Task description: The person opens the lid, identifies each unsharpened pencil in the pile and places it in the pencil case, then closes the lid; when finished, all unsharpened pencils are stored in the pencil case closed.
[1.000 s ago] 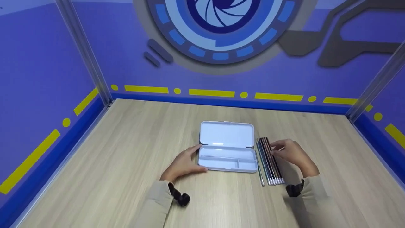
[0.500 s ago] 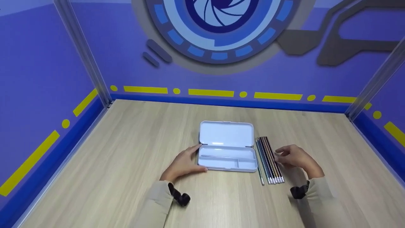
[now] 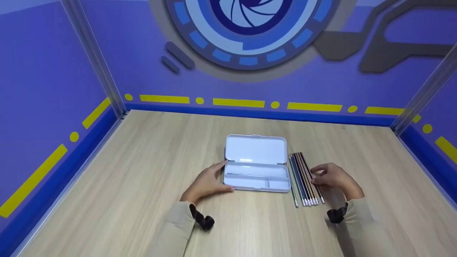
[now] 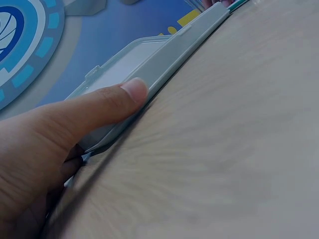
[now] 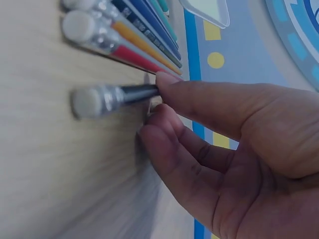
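Note:
An open white pencil case [image 3: 256,150] lies mid-table, lid flat behind its tray [image 3: 264,186]. My left hand [image 3: 225,177] holds the tray's left end between forefinger and thumb; the left wrist view has the thumb [image 4: 107,104] pressed on the case wall [image 4: 174,57]. Right of the case lies a row of several pencils [image 3: 301,180], erasers toward me. My right hand [image 3: 316,178] pinches the rightmost, dark pencil [image 3: 319,189]. In the right wrist view that pencil [image 5: 112,96] sits between thumb and fingers [image 5: 164,124], a little apart from the other pencils [image 5: 124,35].
The wooden table [image 3: 142,171] is walled by purple panels on the left [image 3: 43,107], the back [image 3: 250,89] and the right [image 3: 439,132]. A black strap [image 3: 201,219] sits at my left wrist and another [image 3: 335,215] at my right.
My right hand slid toward me along the row and took hold of the rightmost pencil, which now sits slightly off from the others. The left hand and the case stayed put.

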The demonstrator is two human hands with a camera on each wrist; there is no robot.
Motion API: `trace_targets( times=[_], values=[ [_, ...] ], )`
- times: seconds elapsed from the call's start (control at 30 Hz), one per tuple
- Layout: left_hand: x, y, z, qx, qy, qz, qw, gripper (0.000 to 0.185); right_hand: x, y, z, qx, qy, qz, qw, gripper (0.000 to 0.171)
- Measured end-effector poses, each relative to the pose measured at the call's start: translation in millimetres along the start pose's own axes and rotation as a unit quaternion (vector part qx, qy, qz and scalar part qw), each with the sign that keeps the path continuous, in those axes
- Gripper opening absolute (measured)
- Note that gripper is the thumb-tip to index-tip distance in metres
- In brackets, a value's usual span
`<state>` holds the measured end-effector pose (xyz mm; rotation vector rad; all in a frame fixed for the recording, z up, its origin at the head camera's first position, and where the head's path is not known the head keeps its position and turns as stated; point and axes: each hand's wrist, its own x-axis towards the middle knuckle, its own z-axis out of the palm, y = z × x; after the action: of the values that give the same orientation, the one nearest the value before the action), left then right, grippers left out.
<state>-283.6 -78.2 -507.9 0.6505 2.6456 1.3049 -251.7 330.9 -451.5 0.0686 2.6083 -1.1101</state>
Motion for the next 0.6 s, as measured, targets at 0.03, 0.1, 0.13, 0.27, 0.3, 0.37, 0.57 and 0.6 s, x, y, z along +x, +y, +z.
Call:
trace_targets(
  times=[0.03,0.1,0.13,0.27,0.3,0.37,0.57,0.6],
  values=[
    [0.1,0.0,-0.2,-0.001,0.000,0.001,1.0000,0.103,-0.1,-0.7,0.3,0.002,0.002,0.003,1.000,0.054],
    [0.0,0.0,-0.6,-0.004,0.000,0.001,1.0000,0.103,-0.4,-1.5,1.2,0.000,0.003,0.004,1.000,0.055],
    [0.0,0.1,-0.7,-0.005,-0.001,0.001,1.0000,0.103,-0.6,-2.1,1.8,0.004,0.004,0.008,1.000,0.055],
    [-0.3,0.0,-0.8,-0.008,-0.004,-0.002,1.0000,0.103,-1.0,-2.8,5.1,0.012,0.007,0.017,1.000,0.057],
    [-0.5,-0.3,-0.9,-0.008,-0.004,-0.001,1.0000,0.103,-1.1,-2.9,5.9,0.015,0.008,0.020,1.000,0.057],
    [0.2,-0.2,-0.9,-0.007,-0.005,-0.003,1.0000,0.103,-1.2,-2.8,6.2,0.019,0.010,0.024,1.000,0.058],
    [0.6,-1.0,-0.9,-0.002,-0.008,-0.011,0.9999,0.103,-0.3,-2.1,3.6,0.026,0.001,0.024,0.999,0.060],
    [0.5,-1.2,-1.0,-0.001,-0.007,-0.009,0.9999,0.103,0.1,-1.9,2.6,0.025,-0.001,0.020,0.999,0.060]
  ],
)
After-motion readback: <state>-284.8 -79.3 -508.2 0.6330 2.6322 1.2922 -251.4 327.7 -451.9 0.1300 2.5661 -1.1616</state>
